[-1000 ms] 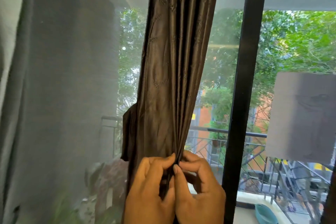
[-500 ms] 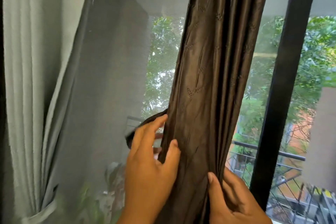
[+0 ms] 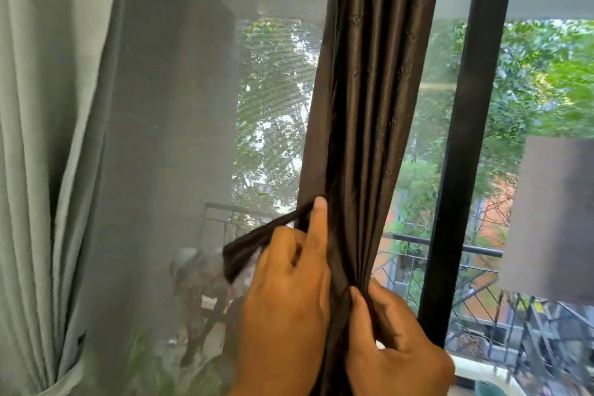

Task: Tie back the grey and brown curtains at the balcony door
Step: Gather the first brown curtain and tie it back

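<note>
The brown curtain [image 3: 369, 112] hangs gathered into folds down the middle of the head view. My left hand [image 3: 286, 302] lies on its left side, index finger stretched up along the fabric, and holds a brown tie-back strap [image 3: 254, 244] that sticks out to the left. My right hand [image 3: 392, 347] pinches the bunched folds from the right, low down. The grey curtain [image 3: 35, 170] hangs at the far left, gathered by a grey band [image 3: 69, 378] near the bottom edge.
A mesh screen [image 3: 180, 138] fills the space between the two curtains. A black door frame post [image 3: 463, 154] rises just right of the brown curtain. Behind the glass are a balcony railing [image 3: 450, 246] and trees.
My left hand has closed on the strap and pulled it out to the left. My right hand has gathered the folds tighter. The view has shifted slightly left and down.
</note>
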